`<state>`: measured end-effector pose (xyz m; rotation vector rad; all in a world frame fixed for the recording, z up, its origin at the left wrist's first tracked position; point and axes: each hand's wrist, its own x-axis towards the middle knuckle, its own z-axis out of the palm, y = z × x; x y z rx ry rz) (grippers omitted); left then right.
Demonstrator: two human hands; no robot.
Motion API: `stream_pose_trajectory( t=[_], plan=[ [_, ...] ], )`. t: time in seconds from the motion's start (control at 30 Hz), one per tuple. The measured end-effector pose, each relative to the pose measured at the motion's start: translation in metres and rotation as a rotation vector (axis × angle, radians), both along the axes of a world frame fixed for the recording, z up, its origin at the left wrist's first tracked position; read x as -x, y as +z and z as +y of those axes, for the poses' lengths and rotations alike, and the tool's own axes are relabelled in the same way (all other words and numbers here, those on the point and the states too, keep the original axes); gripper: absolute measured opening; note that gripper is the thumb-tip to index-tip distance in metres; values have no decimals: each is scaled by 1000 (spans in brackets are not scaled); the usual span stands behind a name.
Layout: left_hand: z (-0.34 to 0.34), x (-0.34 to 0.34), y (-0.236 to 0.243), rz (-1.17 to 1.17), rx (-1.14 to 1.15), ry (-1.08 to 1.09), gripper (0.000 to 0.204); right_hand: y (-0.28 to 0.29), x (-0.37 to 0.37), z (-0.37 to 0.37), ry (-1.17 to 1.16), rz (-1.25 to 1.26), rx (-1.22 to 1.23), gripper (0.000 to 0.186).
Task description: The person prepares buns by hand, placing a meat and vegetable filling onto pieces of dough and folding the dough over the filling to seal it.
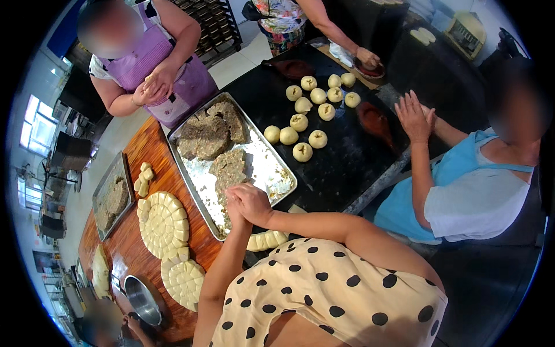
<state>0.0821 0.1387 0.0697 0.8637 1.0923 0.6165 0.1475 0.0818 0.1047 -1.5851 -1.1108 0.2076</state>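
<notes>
My left hand (pixel 235 213) and my right hand (pixel 254 202) are pressed together, the right one cupped over the left. Whatever lies between the palms is hidden. Both are over the near part of a large metal tray (pixel 267 173), just at the end of a lump of speckled brown filling (pixel 230 168). Two bigger mounds of the same filling (pixel 203 137) lie farther up in that tray. A row of pale dough pieces (pixel 267 240) shows beside my wrists, partly covered by my right forearm.
Several round dough balls (pixel 302 152), some with pinched tops, sit on the black worktop (pixel 324 179). Left are cut dough rounds (pixel 164 224), a smaller filling tray (pixel 110 202) and a steel bowl (pixel 143 299). Co-workers stand around; one in blue (pixel 428 179) presses palms together.
</notes>
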Motion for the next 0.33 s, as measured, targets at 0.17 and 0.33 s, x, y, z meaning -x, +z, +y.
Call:
stream_pose_trajectory(
  t=[0.17, 0.33],
  plan=[
    [19, 4, 42, -74, 236, -171, 83, 16, -26, 7, 36, 702, 183, 37],
    [-6, 6, 92, -286, 202, -190, 90, 37, -7, 18, -39, 952, -101, 36]
  ],
)
